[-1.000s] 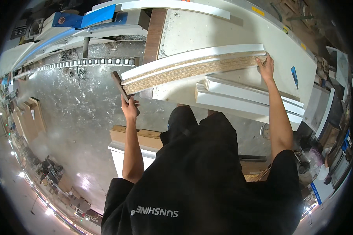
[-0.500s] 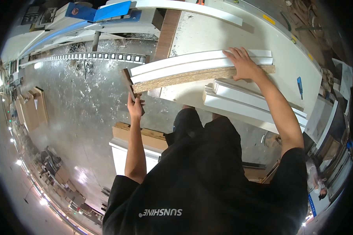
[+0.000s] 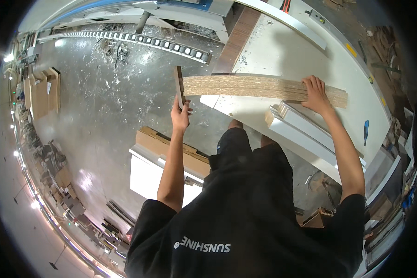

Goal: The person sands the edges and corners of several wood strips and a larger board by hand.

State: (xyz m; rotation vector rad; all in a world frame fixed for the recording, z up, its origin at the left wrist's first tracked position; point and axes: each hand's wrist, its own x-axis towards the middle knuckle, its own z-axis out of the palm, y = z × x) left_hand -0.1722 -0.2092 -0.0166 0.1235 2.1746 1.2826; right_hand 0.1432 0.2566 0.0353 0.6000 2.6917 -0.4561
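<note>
stack of chipboard strips (image 3: 259,87) now turned raw-face up on white worktop (image 3: 282,51); left hand (image 3: 180,115) grip clenched on end piece (image 3: 178,85), right hand (image 3: 316,95) pressed flat, w/ fingers open, further along.

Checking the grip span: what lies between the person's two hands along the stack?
In the head view, only the chipboard strip stack's raw edge runs between the left hand at its end and the right hand; nothing else.

Left hand (image 3: 180,116) raised with fingers curled; right hand (image 3: 316,94) pressed flat, arm outstretched.
</note>
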